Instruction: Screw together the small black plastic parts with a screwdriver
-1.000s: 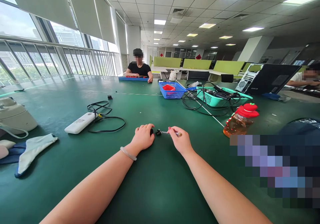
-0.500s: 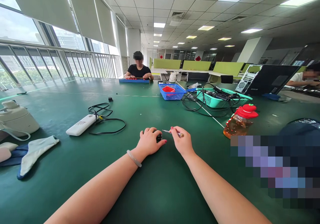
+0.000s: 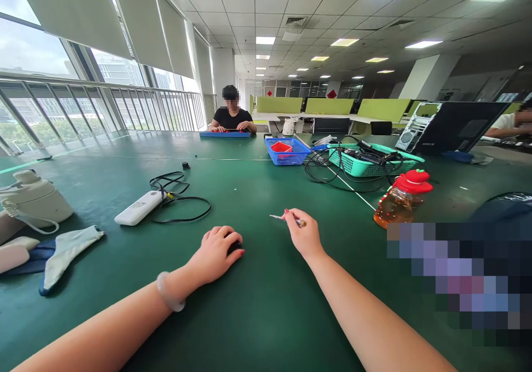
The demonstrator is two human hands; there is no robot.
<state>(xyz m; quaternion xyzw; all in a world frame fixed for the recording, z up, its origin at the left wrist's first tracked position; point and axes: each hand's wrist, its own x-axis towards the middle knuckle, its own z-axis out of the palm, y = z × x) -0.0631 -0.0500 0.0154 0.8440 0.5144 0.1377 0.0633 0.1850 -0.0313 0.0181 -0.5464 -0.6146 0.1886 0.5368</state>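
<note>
My left hand (image 3: 216, 251), with a pale bangle at its wrist, curves over a small black rounded object (image 3: 235, 245) on the green table (image 3: 257, 311). The fingers hide most of this object, so its kind does not show clearly. To the right, my right hand (image 3: 305, 232) pinches a slim screwdriver (image 3: 276, 217). Its thin metal shaft points left, and the brownish handle end sticks out past the fingers. A gap of bare table lies between the screwdriver's tip and my left hand.
At left lie a white power bank (image 3: 141, 208) with a black cable, a glove (image 3: 68, 253) and a beige bottle (image 3: 35, 197). Ahead are a blue basket (image 3: 287, 154) and a green basket (image 3: 361, 167) of cables. A red-lidded bottle (image 3: 401, 203) stands right. A person (image 3: 231, 114) sits opposite.
My left hand has moved left and toward me, away from the screwdriver's tip, with the black object. My right hand stays in nearly the same place. The view has shifted slightly.
</note>
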